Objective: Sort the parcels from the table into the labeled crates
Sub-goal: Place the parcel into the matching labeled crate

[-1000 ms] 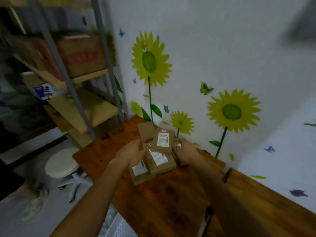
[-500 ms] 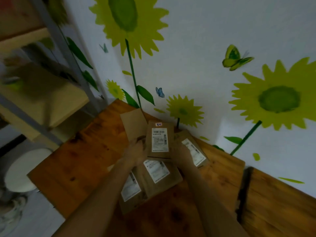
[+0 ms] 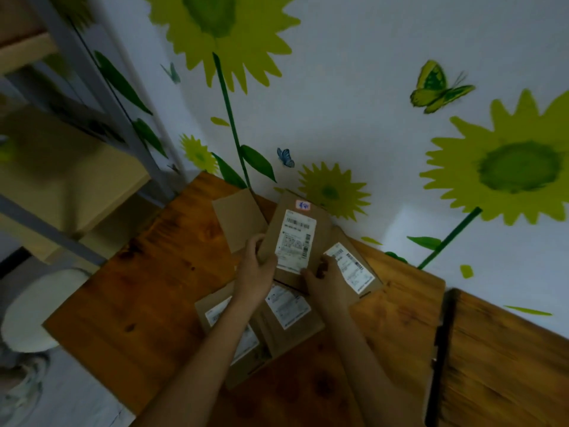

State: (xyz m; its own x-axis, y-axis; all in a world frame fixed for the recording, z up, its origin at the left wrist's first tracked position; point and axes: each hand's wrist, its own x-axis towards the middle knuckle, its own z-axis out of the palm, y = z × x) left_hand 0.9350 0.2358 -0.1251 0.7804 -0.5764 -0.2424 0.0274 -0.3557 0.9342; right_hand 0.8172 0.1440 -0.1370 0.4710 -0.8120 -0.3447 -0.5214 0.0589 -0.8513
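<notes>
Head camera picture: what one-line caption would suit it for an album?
Both hands, left and right, hold a labeled cardboard parcel above more parcels on a wooden table by a sunflower wall.

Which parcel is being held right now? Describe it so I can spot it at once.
On the wooden table by the sunflower wall lies a cluster of brown parcels. Both hands, left hand and right hand, hold the held parcel above them. Only it carries a small pink sticker above its white label.

Sunflower-decal wall (image 3: 354, 103), metal shelving (image 3: 77, 97)
</notes>
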